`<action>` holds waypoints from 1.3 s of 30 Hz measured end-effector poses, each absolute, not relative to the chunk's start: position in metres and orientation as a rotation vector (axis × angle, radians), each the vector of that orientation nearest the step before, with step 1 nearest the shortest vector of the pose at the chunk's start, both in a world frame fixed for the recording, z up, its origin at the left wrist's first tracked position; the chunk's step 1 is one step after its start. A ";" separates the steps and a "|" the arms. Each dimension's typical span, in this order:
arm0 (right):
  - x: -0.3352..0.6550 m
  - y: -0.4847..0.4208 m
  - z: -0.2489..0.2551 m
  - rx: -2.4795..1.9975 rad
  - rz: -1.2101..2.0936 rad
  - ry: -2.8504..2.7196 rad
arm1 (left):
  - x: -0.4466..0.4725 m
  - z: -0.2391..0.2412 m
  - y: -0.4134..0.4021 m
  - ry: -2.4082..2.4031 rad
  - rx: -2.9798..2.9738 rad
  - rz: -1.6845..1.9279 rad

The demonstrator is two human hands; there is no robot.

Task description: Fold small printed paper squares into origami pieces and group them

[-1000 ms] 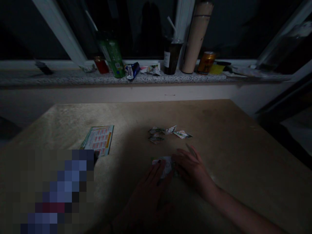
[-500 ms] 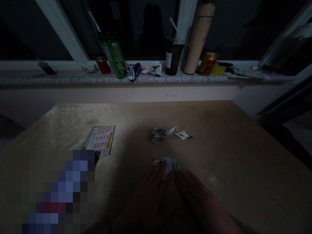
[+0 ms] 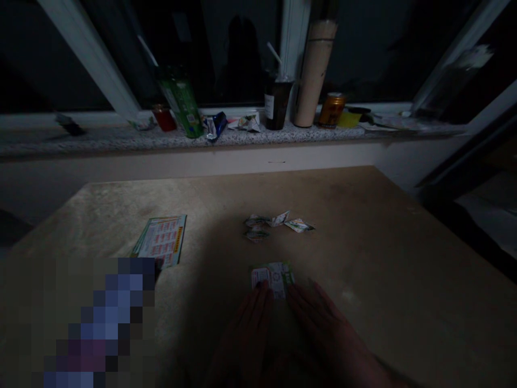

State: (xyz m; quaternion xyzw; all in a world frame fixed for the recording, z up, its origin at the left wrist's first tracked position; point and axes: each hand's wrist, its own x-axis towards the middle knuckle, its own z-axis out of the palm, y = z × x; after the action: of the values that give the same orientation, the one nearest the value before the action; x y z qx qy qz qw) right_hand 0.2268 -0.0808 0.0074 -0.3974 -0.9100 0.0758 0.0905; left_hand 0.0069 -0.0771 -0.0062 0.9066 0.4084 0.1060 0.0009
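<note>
Now both hands flat & spread on table [image 3: 383,226]: left hand [image 3: 246,334] & right hand [image 3: 323,334] fingertips pressing near edge of folded paper [image 3: 273,277], w/ small folded pieces [image 3: 274,225] farther back.

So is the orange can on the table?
No, the orange can stands on the window ledge, behind the table.

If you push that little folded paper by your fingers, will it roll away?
Probably not. The folded paper lies flat on the table, so it should slide, not roll. It looks thin and creased, so likely light and floppy when the hands lift it.
</note>
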 end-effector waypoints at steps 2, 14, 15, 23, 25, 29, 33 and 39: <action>0.227 -0.081 0.009 -1.201 0.242 -2.704 | 0.005 -0.008 -0.075 1.228 2.854 0.345; 0.217 -0.074 0.011 -1.148 0.478 -2.678 | 0.009 -0.008 -0.079 1.306 2.768 0.357; 0.217 -0.074 0.011 -1.153 0.482 -2.671 | 0.009 -0.008 -0.080 1.315 2.773 0.354; 0.217 -0.078 0.012 -1.210 0.538 -2.677 | 0.012 0.002 -0.085 1.241 2.727 0.274; 0.217 -0.078 0.013 -1.224 0.546 -2.677 | 0.012 0.005 -0.085 1.249 2.702 0.296; 0.217 -0.078 0.011 -1.229 0.556 -2.676 | 0.012 0.005 -0.085 1.248 2.673 0.316; 0.218 -0.079 0.010 -1.233 0.552 -2.643 | 0.012 -0.001 -0.084 1.236 2.675 0.289; 0.217 -0.079 0.010 -1.233 0.522 -2.633 | 0.015 -0.002 -0.086 1.291 2.675 0.315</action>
State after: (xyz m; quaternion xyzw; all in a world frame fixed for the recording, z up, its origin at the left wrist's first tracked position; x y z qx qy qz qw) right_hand 0.2166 -0.0793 0.0096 -0.4155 -0.8875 0.1759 0.0936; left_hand 0.0153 -0.0855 -0.0015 0.8929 0.4309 0.1053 0.0775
